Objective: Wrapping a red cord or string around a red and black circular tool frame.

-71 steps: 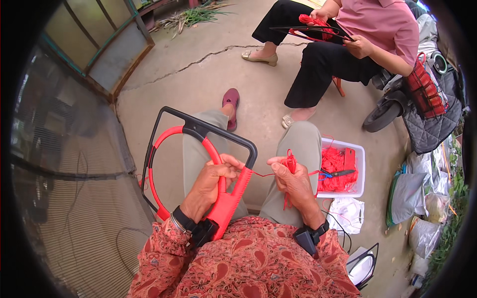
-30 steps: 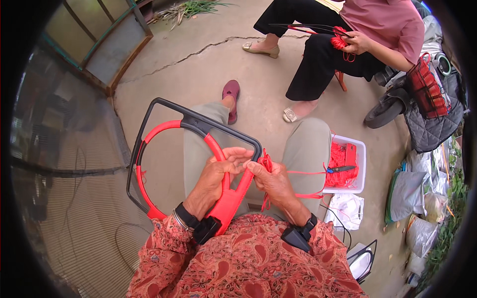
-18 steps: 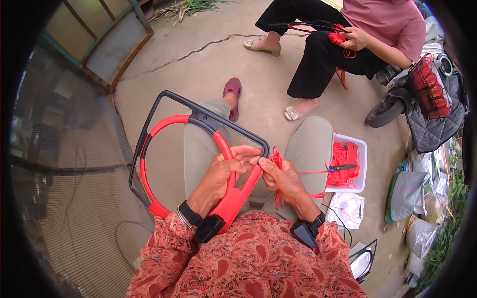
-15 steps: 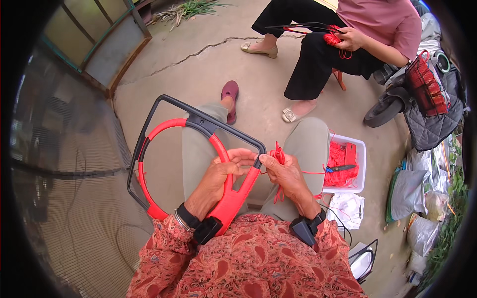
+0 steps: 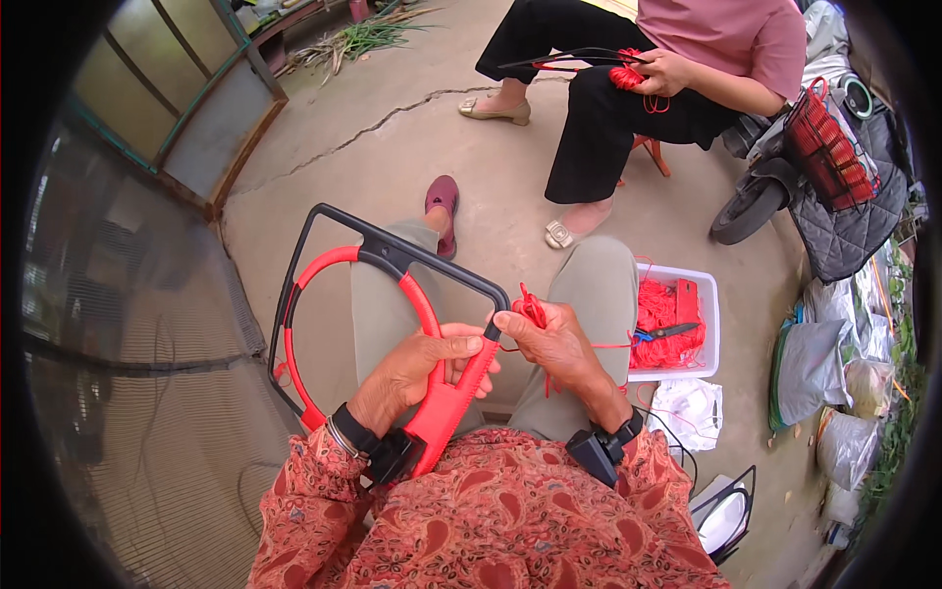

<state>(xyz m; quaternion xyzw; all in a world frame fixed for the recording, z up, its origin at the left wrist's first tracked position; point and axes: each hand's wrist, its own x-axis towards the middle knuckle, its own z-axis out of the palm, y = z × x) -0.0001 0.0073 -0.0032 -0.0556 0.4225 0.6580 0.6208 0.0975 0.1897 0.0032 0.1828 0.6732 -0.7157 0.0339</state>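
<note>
Across my lap lies a black angular frame (image 5: pixel 432 257) with a round inner ring (image 5: pixel 420 302). The ring and the frame's near right side are mostly covered in red wrapping (image 5: pixel 446 417). My left hand (image 5: pixel 402 373) is closed around that red side, thumb on top and fingertips showing past its edge. At the frame's right corner, my right hand (image 5: pixel 561 346) presses its thumb by the black bar and holds a bundle of red cord (image 5: pixel 531 306). A strand runs from there rightward. The right fingertips are partly hidden.
To my right stands a white plastic box (image 5: pixel 713 314) with red cord and scissors (image 5: pixel 671 332). A white bag (image 5: pixel 687 412) and another black frame (image 5: pixel 751 496) lie nearer. Opposite sits a person (image 5: pixel 726 39) holding red cord and a black frame. Mesh panel (image 5: pixel 167 393) at left.
My left thumb has come over the red side, and the fingers now curl beneath it. The frame has tilted slightly in my hands. The whole view has shifted a little.
</note>
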